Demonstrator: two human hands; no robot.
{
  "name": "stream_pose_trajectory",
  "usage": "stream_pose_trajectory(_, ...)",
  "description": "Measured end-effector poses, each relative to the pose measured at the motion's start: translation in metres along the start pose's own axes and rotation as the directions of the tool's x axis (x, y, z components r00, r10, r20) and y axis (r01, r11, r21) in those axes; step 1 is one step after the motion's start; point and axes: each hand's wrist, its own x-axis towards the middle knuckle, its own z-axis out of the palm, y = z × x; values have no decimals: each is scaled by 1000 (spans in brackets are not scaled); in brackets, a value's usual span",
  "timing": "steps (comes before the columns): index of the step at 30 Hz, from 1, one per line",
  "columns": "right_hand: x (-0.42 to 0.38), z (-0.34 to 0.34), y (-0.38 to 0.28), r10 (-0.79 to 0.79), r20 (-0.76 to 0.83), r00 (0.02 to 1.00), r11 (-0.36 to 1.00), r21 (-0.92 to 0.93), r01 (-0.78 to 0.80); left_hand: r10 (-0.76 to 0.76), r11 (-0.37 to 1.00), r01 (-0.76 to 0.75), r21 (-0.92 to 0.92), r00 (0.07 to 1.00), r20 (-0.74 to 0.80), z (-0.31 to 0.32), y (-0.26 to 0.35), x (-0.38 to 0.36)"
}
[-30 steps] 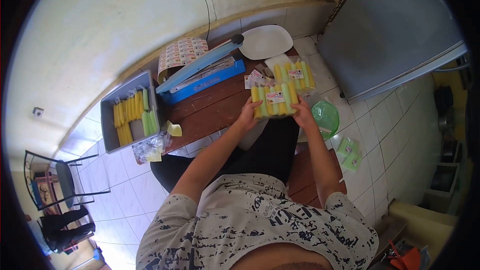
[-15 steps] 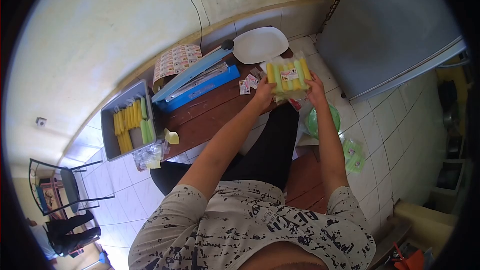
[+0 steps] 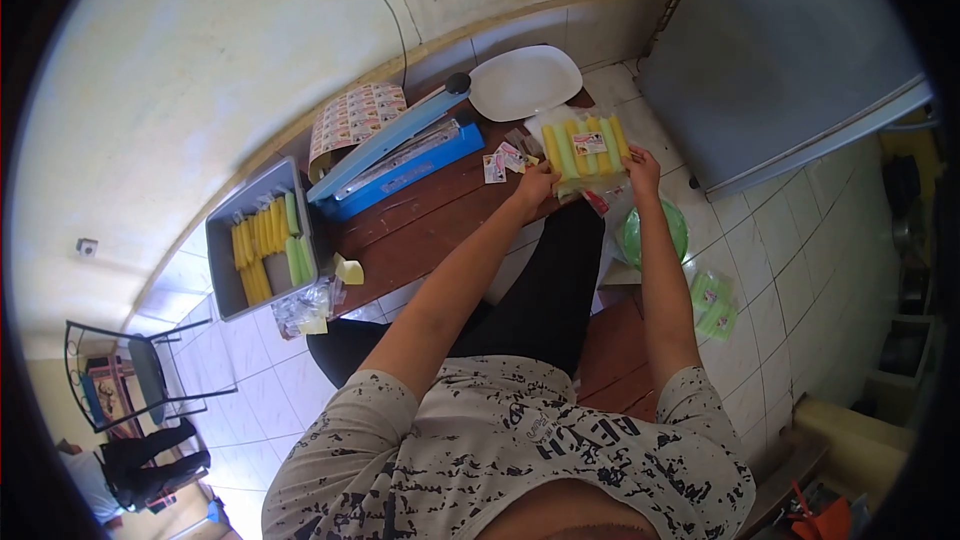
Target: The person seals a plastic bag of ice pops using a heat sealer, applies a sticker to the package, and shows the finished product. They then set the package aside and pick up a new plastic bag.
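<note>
A clear plastic pack of yellow and green tubes point(image 3: 585, 152) with a label on its upper face is held up between my hands. My left hand point(image 3: 537, 182) grips its left lower corner, and my right hand point(image 3: 641, 170) pinches the right edge. Small printed labels point(image 3: 496, 167) lie on the brown wooden bench point(image 3: 400, 248) beside my left hand. Behind the pack sits a white oval plate point(image 3: 525, 83). A blue sealing machine point(image 3: 405, 172) with its arm raised is further left, next to a curled sheet of printed labels point(image 3: 352, 120).
A grey bin point(image 3: 222, 280) holds more yellow and green tubes at the left, with clear plastic bags point(image 3: 305, 308) beside it. At the right are a green round container point(image 3: 668, 235), green packs point(image 3: 713, 305) on the floor and a fridge point(image 3: 770, 70). Another person point(image 3: 100, 480) is far left.
The pack has moved slightly right and turned, showing its labelled face more flatly. My hands have shifted with it, and the whole view has shifted a little.
</note>
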Motion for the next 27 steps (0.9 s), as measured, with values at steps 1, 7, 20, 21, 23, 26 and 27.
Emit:
stream_pose_trajectory(1, 2, 0, 2, -1, 14, 1000, 1000, -4, 2, 6, 1000, -6, -7, 1000, -11, -13, -24, 19)
stream_pose_trajectory(7, -2, 5, 2, -56, -71, 996, 998, 12, 57, 5, 980, -16, 197, 998, 58, -15, -13, 1)
stream_pose_trajectory(20, 1, -9, -34, 60, -130, 990, 961, 276, -22, 19, 990, -30, 135, 996, 86, -16, -17, -20)
stream_pose_trajectory(21, -3, -5, -40, 46, -182, 982, 969, 247, 1, -14, 992, 7, 125, 998, 54, -16, -8, -34)
stream_pose_trajectory(23, -2, 1, -31, -135, -202, 970, 982, 103, 158, -18, 985, 5, 172, 997, 75, -24, -1, -58)
stream_pose_trajectory(26, -15, 24, -23, -412, -143, 900, 910, -117, 398, -2, 972, -18, 234, 996, 84, -49, -10, -97)
stream_pose_trajectory(27, -28, 37, -21, -503, -80, 860, 855, -188, 483, 21, 968, -38, 247, 997, 72, -57, -18, -113)
